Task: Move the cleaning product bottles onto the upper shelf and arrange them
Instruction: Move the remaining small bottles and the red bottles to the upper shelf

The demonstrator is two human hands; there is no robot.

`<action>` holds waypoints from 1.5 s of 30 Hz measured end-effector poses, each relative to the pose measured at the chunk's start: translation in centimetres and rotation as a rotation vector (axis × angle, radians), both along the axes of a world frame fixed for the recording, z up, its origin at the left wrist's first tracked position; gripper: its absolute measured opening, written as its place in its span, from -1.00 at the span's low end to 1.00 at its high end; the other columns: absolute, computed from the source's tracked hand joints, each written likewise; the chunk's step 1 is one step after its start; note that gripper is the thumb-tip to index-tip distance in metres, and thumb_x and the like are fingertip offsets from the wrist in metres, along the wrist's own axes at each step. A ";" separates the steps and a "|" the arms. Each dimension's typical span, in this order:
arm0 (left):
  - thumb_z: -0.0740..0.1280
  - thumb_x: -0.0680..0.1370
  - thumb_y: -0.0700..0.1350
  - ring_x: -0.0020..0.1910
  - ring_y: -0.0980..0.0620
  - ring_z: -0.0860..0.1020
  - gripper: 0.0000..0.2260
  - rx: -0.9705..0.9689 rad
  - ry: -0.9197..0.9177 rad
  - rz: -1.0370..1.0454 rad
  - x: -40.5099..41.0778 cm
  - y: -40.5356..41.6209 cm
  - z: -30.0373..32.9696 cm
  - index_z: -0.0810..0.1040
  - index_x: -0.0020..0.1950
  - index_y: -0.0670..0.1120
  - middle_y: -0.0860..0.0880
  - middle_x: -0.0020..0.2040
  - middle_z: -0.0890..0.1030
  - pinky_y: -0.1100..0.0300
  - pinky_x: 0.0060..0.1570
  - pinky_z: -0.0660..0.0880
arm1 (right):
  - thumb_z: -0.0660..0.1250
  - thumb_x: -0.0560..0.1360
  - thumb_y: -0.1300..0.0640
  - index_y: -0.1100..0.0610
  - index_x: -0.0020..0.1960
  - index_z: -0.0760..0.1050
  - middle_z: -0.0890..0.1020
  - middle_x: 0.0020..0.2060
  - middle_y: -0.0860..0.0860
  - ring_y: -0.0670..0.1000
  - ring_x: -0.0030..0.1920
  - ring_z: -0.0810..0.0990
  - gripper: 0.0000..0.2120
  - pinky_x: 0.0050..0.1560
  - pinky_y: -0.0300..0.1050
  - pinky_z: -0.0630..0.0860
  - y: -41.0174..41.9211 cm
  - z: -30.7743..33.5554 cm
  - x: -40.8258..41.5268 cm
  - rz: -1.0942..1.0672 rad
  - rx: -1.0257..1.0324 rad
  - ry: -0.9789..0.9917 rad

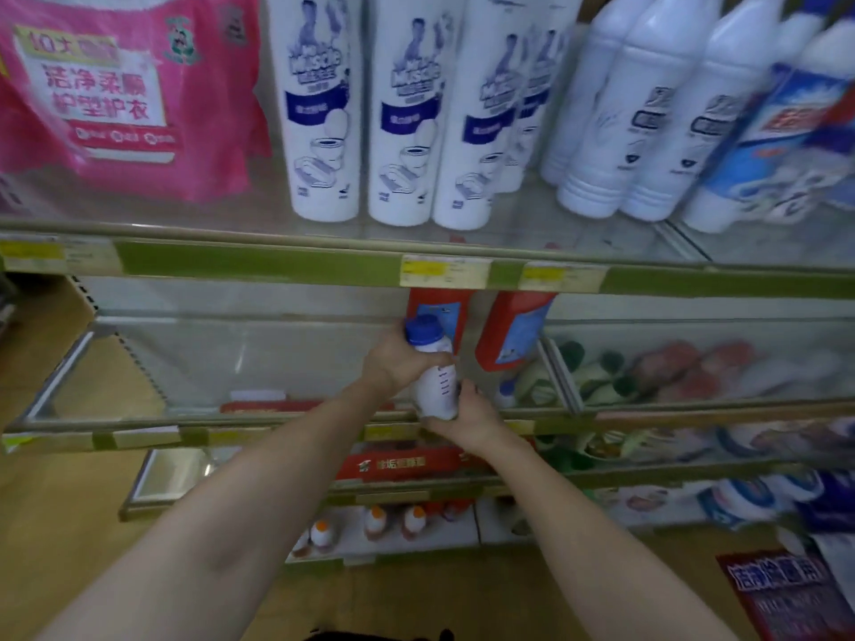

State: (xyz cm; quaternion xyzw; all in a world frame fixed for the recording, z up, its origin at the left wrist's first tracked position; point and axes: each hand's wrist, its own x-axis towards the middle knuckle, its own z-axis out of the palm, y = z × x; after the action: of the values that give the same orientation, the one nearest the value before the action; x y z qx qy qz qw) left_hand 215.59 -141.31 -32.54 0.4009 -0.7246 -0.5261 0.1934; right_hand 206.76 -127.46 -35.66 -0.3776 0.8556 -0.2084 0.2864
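Both hands are on one white bottle with a blue cap (432,367), held upright in front of the lower shelf (287,425), below the upper shelf's green price rail (277,266). Left hand (400,358) wraps the upper body just under the cap, fingers curled round the front; right hand (465,416) cups the base from below and the side, thumb up against the bottle. So both are gripping it, neither spread. The bottle looks lifted clear of the lower shelf, but the base is hidden by the right hand, so can't confirm. Upper shelf (578,233) already carries a row of tall white toilet-cleaner bottles (324,131), plain white bottles (597,131) to their right, blue-label ones at the far right, blurred, and a pink refill bag (125,94) on the left. Still on the lower shelf: two red bottles with blue labels (509,330) just behind the held one, plus a small blue-capped bottle (506,393) low beside them. Judgement: task is partway, upper shelf mostly stocked, this bottle mid-transfer, at least the few behind left to move, final lining-up not yet done. Open space on the upper shelf sits between the bag and the white row.
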 end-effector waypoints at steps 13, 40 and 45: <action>0.51 0.42 0.22 -0.07 -0.14 0.68 -0.53 0.347 -0.083 -0.110 -10.0 12.6 1.7 0.51 0.20 0.01 -0.12 0.01 0.69 0.06 -0.16 0.62 | 0.64 0.27 0.01 0.04 0.30 0.36 0.61 0.08 -0.04 -0.07 -0.03 0.61 -0.29 -0.20 -0.19 0.56 14.0 0.1 -8.7 -0.266 -0.206 -0.321; 0.54 0.27 0.25 -0.12 -0.12 0.66 -0.43 0.111 -0.216 0.133 -15.9 20.4 4.2 0.48 0.09 -0.05 -0.11 -0.02 0.64 -0.01 -0.15 0.67 | 0.64 0.22 0.12 0.12 0.21 0.48 0.67 0.04 0.02 0.03 0.01 0.66 -0.38 -0.09 -0.11 0.61 21.6 -0.5 -14.1 -0.235 -0.289 -0.488; 0.48 0.47 0.16 -0.09 -0.11 0.62 -0.53 0.249 -0.154 0.021 -14.3 19.8 4.0 0.45 0.26 -0.02 -0.16 0.10 0.64 0.05 -0.13 0.60 | 0.55 0.35 0.01 0.10 0.18 0.60 0.72 0.04 0.09 0.04 0.03 0.68 -0.56 -0.04 -0.15 0.55 21.8 0.0 -12.7 -0.190 -0.310 -0.798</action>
State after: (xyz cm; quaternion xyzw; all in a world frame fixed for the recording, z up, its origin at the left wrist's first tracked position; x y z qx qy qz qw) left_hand 201.29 -121.52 -28.57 0.4688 -0.6622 -0.5774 0.0914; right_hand 194.04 -105.64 -35.63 -0.2256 0.6673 -0.4893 0.5141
